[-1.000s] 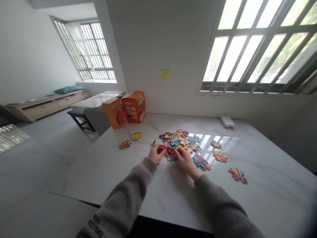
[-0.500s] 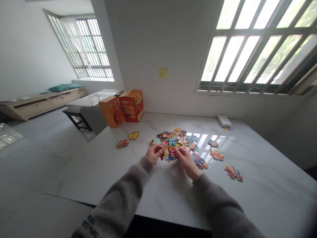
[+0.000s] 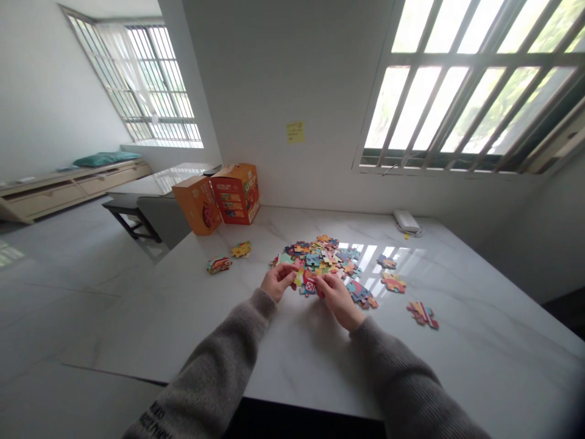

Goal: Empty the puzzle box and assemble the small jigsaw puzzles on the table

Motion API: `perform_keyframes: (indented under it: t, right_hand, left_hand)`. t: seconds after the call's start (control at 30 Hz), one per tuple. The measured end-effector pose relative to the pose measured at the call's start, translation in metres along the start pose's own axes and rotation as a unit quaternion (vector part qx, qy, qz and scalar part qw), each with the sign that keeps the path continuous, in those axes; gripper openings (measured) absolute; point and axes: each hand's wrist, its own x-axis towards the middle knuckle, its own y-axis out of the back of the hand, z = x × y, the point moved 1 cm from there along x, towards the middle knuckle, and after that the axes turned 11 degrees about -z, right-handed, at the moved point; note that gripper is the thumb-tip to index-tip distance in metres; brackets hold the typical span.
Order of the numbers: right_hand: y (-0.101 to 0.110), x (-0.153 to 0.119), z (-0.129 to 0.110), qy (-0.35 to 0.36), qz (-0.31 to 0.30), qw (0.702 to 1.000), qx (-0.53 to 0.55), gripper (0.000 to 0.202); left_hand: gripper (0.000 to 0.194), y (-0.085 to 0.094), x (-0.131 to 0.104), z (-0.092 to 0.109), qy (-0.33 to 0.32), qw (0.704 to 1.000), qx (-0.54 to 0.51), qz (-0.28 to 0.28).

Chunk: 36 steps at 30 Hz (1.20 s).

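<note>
Between my two hands are a yellow jigsaw puzzle piece (image 3: 298,278) and a red jigsaw puzzle piece (image 3: 309,283) with a white crossed square on it. My left hand (image 3: 278,281) pinches the yellow one at its left side. Thumb and fingers of my right hand (image 3: 337,298) close on the right edge of the red one. The two pieces are side by side; whether they interlock is too small to tell. Just behind my hands lies a heap of mixed jigsaw pieces (image 3: 325,257), partly hidden by my fingers.
Small piles of pieces lie apart on the marble-patterned table (image 3: 183,317): a red-striped pile (image 3: 219,264) and a yellow pile (image 3: 241,249) at left, several more at right, including a striped one (image 3: 423,314). Orange boxes (image 3: 235,194) stand at the back left, a white adapter (image 3: 406,222) back right.
The camera has turned slightly right, so the scene sits further left. My hands keep their pinch on the two pieces, with only a slight shift of the fingers.
</note>
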Motion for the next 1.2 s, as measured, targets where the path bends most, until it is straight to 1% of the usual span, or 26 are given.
perform_keyframes:
  t: [0.1,0.13,0.17,0.23,0.3,0.33,0.43,0.53,0.57,0.63,0.67,0.73,0.8,0.83,0.9,0.93,1.0,1.07,1.1,1.17,1.2]
  right_hand:
    - [-0.011,-0.007,-0.004,-0.036,-0.098,0.993,0.047,0.043]
    - [-0.015,-0.009,-0.005,-0.048,-0.123,0.990,0.057,0.042]
    - [-0.020,-0.011,-0.006,-0.057,-0.136,0.987,0.066,0.041]
    - [-0.026,-0.014,-0.006,-0.064,-0.128,0.986,0.087,0.039]
    - [-0.030,-0.014,-0.006,-0.066,-0.104,0.986,0.110,0.041]
    - [-0.031,-0.014,-0.005,-0.070,-0.103,0.985,0.118,0.042]
    - [-0.028,-0.012,-0.005,-0.065,-0.112,0.987,0.092,0.045]
    - [-0.021,-0.011,-0.006,-0.023,-0.065,0.996,0.052,0.038]
    - [-0.020,-0.011,-0.007,-0.014,-0.056,0.997,0.053,0.037]
    - [-0.018,-0.012,-0.008,-0.019,-0.065,0.994,0.080,0.037]
    - [-0.018,-0.012,-0.008,-0.026,-0.074,0.992,0.098,0.038]
    - [-0.018,-0.013,-0.009,-0.042,-0.083,0.987,0.128,0.040]
    - [-0.016,-0.014,-0.009,-0.043,-0.071,0.988,0.127,0.041]
    - [-0.013,-0.015,-0.009,-0.034,-0.056,0.992,0.107,0.041]
    - [-0.001,-0.019,-0.009,-0.001,-0.014,0.999,0.042,0.041]
    - [0.008,-0.023,-0.009,0.016,0.010,1.000,0.004,0.041]
    - [0.034,-0.034,-0.008,0.031,0.058,0.996,-0.059,0.042]
    - [0.069,-0.053,-0.004,0.019,0.112,0.987,-0.111,0.042]
    - [0.089,-0.065,-0.001,0.011,0.151,0.979,-0.139,0.043]
    - [0.131,-0.092,0.008,-0.014,0.221,0.952,-0.212,0.046]
    - [0.151,-0.106,0.013,-0.038,0.245,0.940,-0.235,0.047]
  left_hand:
    - [0.045,0.002,0.000,0.003,-0.009,0.999,-0.004,0.040]
    - [0.045,0.002,0.000,0.003,-0.009,0.999,-0.008,0.047]
    - [0.045,0.003,0.000,0.003,-0.009,0.999,-0.012,0.050]
    - [0.045,0.002,0.000,0.004,-0.007,0.999,-0.010,0.043]
    - [0.046,0.000,-0.001,0.005,-0.009,1.000,0.015,0.026]
    - [0.045,0.000,-0.002,0.006,-0.010,0.999,0.031,0.019]
    - [0.044,-0.002,-0.003,0.008,-0.006,0.997,0.075,0.009]
    - [0.043,-0.004,-0.006,0.008,0.019,0.994,0.104,-0.014]
    - [0.043,-0.005,-0.006,0.009,0.026,0.993,0.111,-0.025]
    - [0.044,-0.007,-0.007,0.009,0.031,0.992,0.113,-0.035]
    - [0.046,-0.007,-0.007,0.009,0.027,0.993,0.106,-0.032]
    - [0.049,-0.005,-0.005,0.010,0.008,0.997,0.079,-0.009]
    - [0.047,-0.002,-0.003,0.011,-0.011,0.998,0.057,0.025]
    - [0.045,0.000,-0.002,0.011,-0.015,0.998,0.053,0.040]
    - [0.037,0.004,-0.002,0.011,-0.012,0.996,0.059,0.062]
    - [0.034,0.004,-0.002,0.010,-0.008,0.996,0.065,0.066]
    - [0.029,0.004,-0.003,0.009,-0.001,0.995,0.079,0.062]
    - [0.025,0.002,-0.004,0.007,-0.001,0.994,0.094,0.053]
    - [0.024,0.001,-0.004,0.007,-0.002,0.994,0.101,0.049]
    - [0.023,0.000,-0.005,0.007,-0.005,0.993,0.108,0.048]
    - [0.023,-0.001,-0.005,0.007,-0.005,0.993,0.110,0.047]
